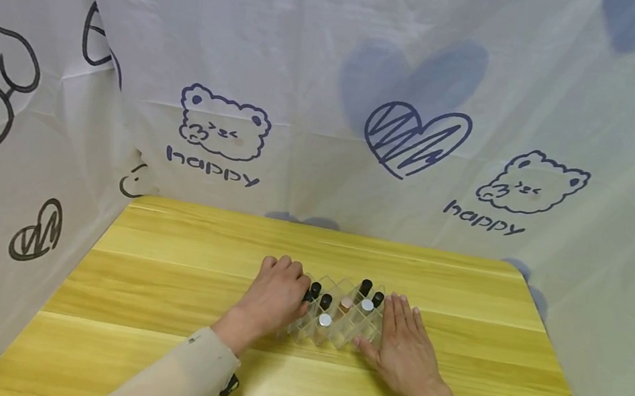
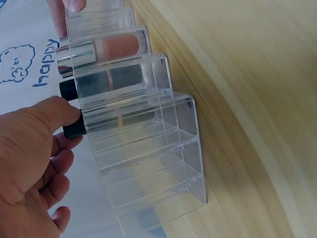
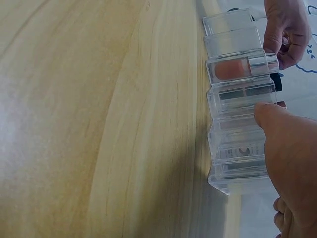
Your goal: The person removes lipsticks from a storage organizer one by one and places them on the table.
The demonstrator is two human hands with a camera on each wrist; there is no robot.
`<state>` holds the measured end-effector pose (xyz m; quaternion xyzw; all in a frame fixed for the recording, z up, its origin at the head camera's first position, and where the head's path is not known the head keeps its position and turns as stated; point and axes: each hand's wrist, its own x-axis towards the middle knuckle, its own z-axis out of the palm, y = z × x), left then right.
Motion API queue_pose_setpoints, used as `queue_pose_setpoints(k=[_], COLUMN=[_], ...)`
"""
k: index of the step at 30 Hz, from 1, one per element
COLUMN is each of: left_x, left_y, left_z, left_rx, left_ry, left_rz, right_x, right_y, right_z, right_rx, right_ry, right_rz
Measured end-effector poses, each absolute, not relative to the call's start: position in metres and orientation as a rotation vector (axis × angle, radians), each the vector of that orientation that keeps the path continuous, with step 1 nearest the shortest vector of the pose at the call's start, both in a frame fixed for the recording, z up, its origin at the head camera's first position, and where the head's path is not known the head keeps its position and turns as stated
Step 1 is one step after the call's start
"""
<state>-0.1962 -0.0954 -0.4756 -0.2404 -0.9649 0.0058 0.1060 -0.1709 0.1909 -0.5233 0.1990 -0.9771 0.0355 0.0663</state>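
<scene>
A clear acrylic lipstick organizer [image 1: 339, 338] with diamond-shaped compartments stands on the table between the two hands. My left hand [image 1: 275, 292] is at its left end; in the left wrist view, thumb and fingers pinch the cap of a black-capped lipstick [image 2: 74, 130], whose body sits in a compartment. My right hand [image 1: 407, 351] lies along the organizer's right end with its fingers extended, the thumb touching the front edge. Inside stand a silver-capped lipstick [image 1: 324, 321] with a pinkish body, another silver-capped one [image 1: 367, 306], a copper-topped one [image 1: 346, 303] and several black-capped ones.
The wood-grain table [image 1: 159, 284] extends around the organizer on all sides. Behind it and to the left hangs a white cloth [image 1: 311, 156] printed with hearts and bears. Dark bands show at both wrists.
</scene>
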Motion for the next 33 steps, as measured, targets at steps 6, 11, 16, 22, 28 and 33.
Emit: queue_pose_setpoints(k=[6, 11, 16, 22, 28, 33], left_x=[-0.2, -0.202, -0.204, -0.203, -0.201, -0.199], left_y=[-0.095, -0.095, -0.095, -0.095, -0.101, -0.118], left_z=[-0.476, -0.479, -0.477, -0.464, -0.434, -0.408], left_rx=[-0.747, -0.761, -0.777, -0.806, -0.83, -0.823], left_ry=[-2.805, -2.799, -2.778, -2.778, -2.776, -2.729], left_rz=[0.088, 0.139, 0.13, 0.117, 0.015, -0.093], right_x=[-0.171, -0.172, -0.172, -0.171, -0.171, -0.171], right_y=[0.192, 0.192, 0.191, 0.192, 0.192, 0.191], right_z=[-0.525, -0.525, -0.524, -0.523, -0.523, -0.522], right_rx=[0.601, 0.599, 0.601, 0.609, 0.61, 0.602], right_ry=[-2.95, -2.951, -2.946, -2.928, -2.935, -2.939], right_rz=[0.097, 0.101, 0.108, 0.12, 0.098, 0.106])
